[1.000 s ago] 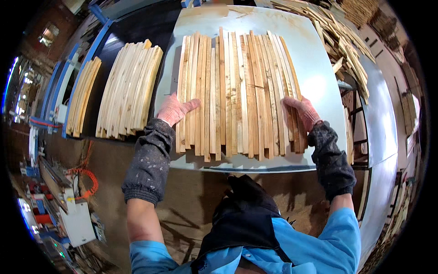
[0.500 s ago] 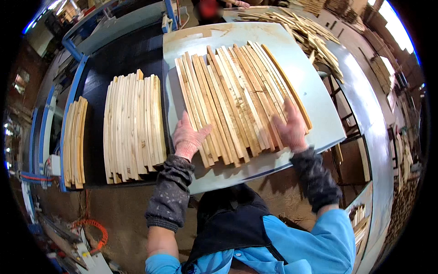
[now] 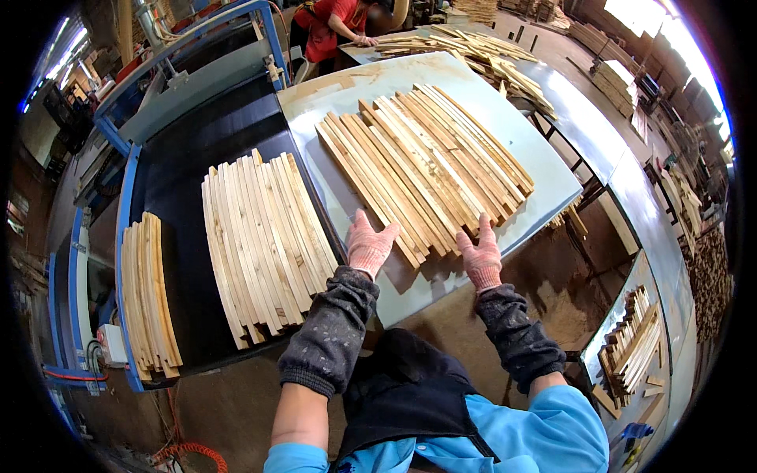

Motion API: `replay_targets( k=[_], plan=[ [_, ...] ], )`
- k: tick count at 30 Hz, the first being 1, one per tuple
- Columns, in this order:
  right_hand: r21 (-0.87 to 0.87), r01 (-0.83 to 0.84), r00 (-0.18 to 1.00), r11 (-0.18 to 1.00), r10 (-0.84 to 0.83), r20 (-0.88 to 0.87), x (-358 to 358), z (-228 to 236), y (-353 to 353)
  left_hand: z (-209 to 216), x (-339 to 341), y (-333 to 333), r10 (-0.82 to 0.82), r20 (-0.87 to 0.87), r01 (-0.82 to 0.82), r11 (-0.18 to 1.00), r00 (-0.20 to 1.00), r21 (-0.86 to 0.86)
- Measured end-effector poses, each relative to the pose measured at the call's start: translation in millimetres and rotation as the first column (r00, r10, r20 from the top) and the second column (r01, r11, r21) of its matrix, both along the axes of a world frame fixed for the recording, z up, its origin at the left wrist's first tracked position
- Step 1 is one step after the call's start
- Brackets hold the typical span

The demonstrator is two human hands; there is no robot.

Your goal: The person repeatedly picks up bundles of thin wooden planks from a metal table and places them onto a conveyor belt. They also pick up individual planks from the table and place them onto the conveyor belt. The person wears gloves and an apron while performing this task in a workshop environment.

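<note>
A row of long wooden strips (image 3: 426, 169) lies side by side on a pale blue-grey tabletop (image 3: 552, 169), their near ends uneven. My left hand (image 3: 371, 242), in a pinkish knitted glove, is at the near left corner of the row, fingers stretched and thumb apart. My right hand (image 3: 480, 252), gloved alike, is at the near ends toward the right, its fingers pointing up and spread. Both hands look open and grip no strip; whether the fingertips touch the wood I cannot tell.
Left of the table, a black conveyor belt (image 3: 169, 177) in a blue frame (image 3: 124, 201) carries a wide group of strips (image 3: 264, 244) and a narrower one (image 3: 147, 296). Loose strips (image 3: 473, 51) lie piled beyond, near a person in red (image 3: 335, 27). More strips (image 3: 631, 347) sit at right.
My right hand has moved from the row's right side to its near ends. The strips on the table now lie closer together. The view has shifted, bringing the other person more into sight.
</note>
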State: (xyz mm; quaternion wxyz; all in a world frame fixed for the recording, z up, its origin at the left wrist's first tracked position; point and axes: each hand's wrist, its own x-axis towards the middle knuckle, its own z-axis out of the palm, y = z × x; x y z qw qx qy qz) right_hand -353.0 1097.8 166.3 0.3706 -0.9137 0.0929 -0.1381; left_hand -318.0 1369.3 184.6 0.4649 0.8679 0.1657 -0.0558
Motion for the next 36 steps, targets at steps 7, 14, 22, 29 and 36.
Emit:
replay_targets(
  k=[7,14,22,29,36],
  plan=[
    [0.044,-0.291,0.887,0.956,0.287,-0.361,-15,62,31,4,22,46,0.078,-0.161,-0.058,0.990,0.984,0.127],
    [-0.115,-0.365,0.823,0.924,0.263,-0.503,139,76,83,26,53,53,0.027,-0.250,-0.006,0.996,0.968,0.085],
    [-0.097,-0.287,0.875,0.953,0.220,-0.431,167,71,108,10,47,50,-0.026,0.045,0.047,0.839,0.999,-0.542],
    [-0.014,-0.267,0.887,0.964,0.240,-0.395,144,88,114,19,22,58,0.099,0.053,-0.069,0.912,0.994,-0.403],
    [0.298,-0.419,0.882,0.858,0.462,-0.089,91,125,212,107,-59,182,0.116,0.461,0.180,0.817,0.880,-0.548]
  ],
)
